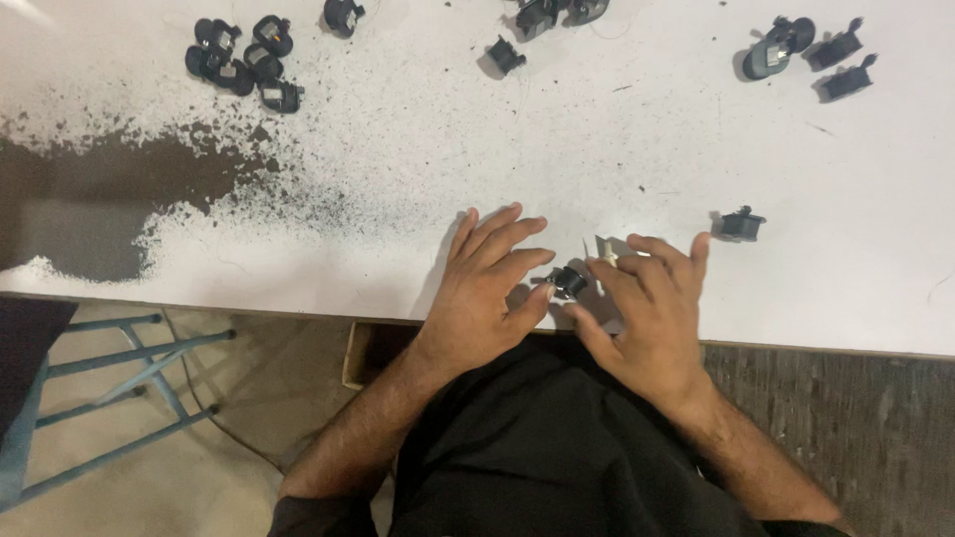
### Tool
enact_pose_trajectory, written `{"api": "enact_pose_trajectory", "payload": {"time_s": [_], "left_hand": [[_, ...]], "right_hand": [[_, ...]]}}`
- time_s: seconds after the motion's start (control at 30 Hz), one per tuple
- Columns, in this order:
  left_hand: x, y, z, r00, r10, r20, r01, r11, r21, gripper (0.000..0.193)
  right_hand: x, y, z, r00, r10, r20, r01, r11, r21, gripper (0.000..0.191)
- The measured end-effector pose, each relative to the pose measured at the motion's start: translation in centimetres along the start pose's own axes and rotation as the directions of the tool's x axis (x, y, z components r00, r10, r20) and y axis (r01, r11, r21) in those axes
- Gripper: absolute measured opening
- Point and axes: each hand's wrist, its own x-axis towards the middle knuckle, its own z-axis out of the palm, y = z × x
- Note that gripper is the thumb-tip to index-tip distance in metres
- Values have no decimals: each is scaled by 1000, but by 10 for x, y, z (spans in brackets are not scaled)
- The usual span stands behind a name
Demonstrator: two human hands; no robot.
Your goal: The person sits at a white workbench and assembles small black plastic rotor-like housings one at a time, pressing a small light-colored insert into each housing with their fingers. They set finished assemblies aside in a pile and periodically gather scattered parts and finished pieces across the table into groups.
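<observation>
1. Both hands meet at the near edge of the tabletop (pixel 846 199). The left hand (pixel 487 288) pinches a small black part (pixel 569 281) with thumb and forefinger, its other fingers spread flat on the white surface.
2. The right hand (pixel 647 308) closes in from the other side, fingertips on the part and on a small pale sliver (pixel 605 251) just behind it, in a light grip rather than a clenched fist.
3. The part looks like hard plastic, so likely light and stiff; being so small it could slip, and its sides seem the best place to pinch.
4. One more black part (pixel 741 225) sits just right of the hands.
5. Clusters of similar pieces lie at the far left corner (pixel 244 62), the far edge (pixel 542 15) and the far right corner (pixel 806 50).
6. A dark worn patch (pixel 90 199) spreads along the left edge.
7. No packages, labels or signs show anywhere.
</observation>
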Motion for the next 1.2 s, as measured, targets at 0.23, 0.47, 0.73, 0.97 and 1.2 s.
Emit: {"api": "enact_pose_trajectory", "payload": {"time_s": [0.23, 0.47, 0.73, 0.97, 1.2], "left_hand": [[9, 7, -6, 993, 25, 115, -28, 999, 29, 7], [-3, 10, -5, 982, 176, 70, -189, 941, 279, 13], [-15, 4, 12, 923, 385, 7, -339, 803, 491, 13], [-1, 17, -2, 986, 163, 33, -166, 970, 175, 9], [8, 13, -12, 952, -209, 222, 251, 950, -185, 10]], "right_hand": [[6, -7, 5, 1000, -12, 29, 13, 1000, -27, 42], [4, -5, 6, 999, 20, 37, -19, 999, -28, 40], [3, -6, 7, 998, 14, 53, -13, 1000, -11, 39], [5, -5, 3, 998, -31, 53, 31, 1000, 4, 41], [5, -6, 0, 998, -6, 66, 6, 1000, 3, 39]]}}
